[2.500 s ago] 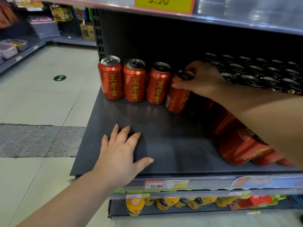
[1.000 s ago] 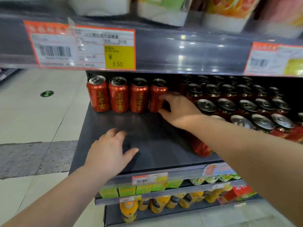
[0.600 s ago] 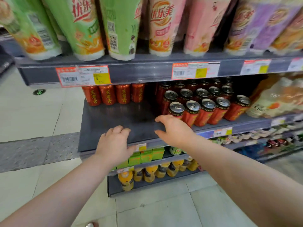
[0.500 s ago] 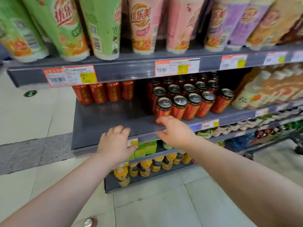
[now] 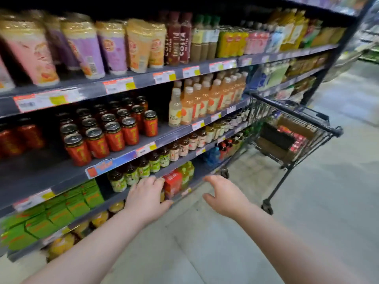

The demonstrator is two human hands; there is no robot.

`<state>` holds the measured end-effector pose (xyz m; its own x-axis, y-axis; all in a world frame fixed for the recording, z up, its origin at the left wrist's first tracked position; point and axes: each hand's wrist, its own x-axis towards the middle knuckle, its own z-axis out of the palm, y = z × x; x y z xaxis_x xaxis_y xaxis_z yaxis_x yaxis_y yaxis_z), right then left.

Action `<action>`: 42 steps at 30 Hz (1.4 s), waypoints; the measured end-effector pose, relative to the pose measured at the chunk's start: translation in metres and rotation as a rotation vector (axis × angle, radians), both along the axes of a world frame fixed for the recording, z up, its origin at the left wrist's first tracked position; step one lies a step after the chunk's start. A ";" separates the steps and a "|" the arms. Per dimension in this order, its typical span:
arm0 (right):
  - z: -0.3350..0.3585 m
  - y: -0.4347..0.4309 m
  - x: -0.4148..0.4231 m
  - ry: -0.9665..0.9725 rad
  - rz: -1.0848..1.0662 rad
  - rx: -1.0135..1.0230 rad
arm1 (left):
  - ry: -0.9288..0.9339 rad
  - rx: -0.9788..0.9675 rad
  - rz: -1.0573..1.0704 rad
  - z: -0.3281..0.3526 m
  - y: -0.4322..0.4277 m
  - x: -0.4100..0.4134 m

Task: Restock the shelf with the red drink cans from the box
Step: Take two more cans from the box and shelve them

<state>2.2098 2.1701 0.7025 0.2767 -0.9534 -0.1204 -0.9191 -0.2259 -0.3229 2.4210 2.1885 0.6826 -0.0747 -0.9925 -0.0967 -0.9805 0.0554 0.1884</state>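
A: Since 0.5 s ago the view has swung right along the aisle. Both hands have come off the shelf edge, and a shopping cart has come into sight at the far right.

B: What are the hands doing?

A: The left hand and right hand are both empty, fingers loosely spread, held out low in front of the lower shelves and turned toward the cart. I'd judge the person is going back for more stock.

B: Where are the red drink cans?

A: A block of red drink cans stands upright on the middle shelf, rows packed to the front edge so they face the shopper. Left of them the shelf is bare, with only a few cans at the back. That gap is probably what needs filling.

B: And the box?

A: A cardboard box sits inside the cart, with red showing in it; probably cans, but it's too blurred to be sure.

B: Any writing?

A: "COSTA" on 2 dark bottles on the upper shelf. The price tags are blurred.
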 end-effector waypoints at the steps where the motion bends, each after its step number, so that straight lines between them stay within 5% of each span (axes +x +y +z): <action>1: 0.000 0.012 -0.033 0.014 -0.038 0.011 | 0.002 -0.001 -0.038 0.002 0.002 -0.032; 9: 0.011 0.093 -0.257 0.016 -0.364 0.075 | 0.043 0.051 -0.331 0.022 0.019 -0.264; 17: 0.017 0.101 -0.380 -0.010 -0.574 0.086 | 0.015 0.043 -0.495 0.033 -0.012 -0.394; 42: -0.010 -0.130 -0.739 -0.025 -0.901 0.167 | 0.027 0.152 -0.777 0.007 -0.300 -0.771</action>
<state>1.4706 2.0397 0.6926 -0.5592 -0.7804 -0.2798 -0.7172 0.6247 -0.3088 1.6503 1.8882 0.6897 -0.7450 -0.6313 -0.2153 -0.6667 0.6941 0.2716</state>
